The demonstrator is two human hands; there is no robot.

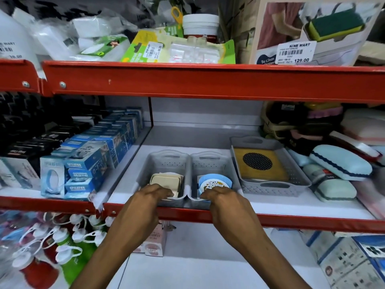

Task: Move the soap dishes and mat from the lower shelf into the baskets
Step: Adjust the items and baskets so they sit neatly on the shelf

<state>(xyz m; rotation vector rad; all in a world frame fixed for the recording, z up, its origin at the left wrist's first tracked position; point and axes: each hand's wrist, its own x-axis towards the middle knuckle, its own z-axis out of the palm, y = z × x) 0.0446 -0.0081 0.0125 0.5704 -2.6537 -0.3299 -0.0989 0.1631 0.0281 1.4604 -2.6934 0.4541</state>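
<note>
Three grey plastic baskets stand on the middle shelf. The left narrow basket holds a cream square soap dish. The middle narrow basket holds a round blue soap dish with a patterned label. The wide basket on the right holds a yellow mat with a dark dotted circle. My left hand grips the front rim of the left basket, fingers curled over it. My right hand grips the front rim of the middle basket the same way.
Blue boxes are stacked left of the baskets. Light blue and green cases pile up on the right. The red shelf edge runs just below my hands. Bottles and boxes sit on the lower shelf.
</note>
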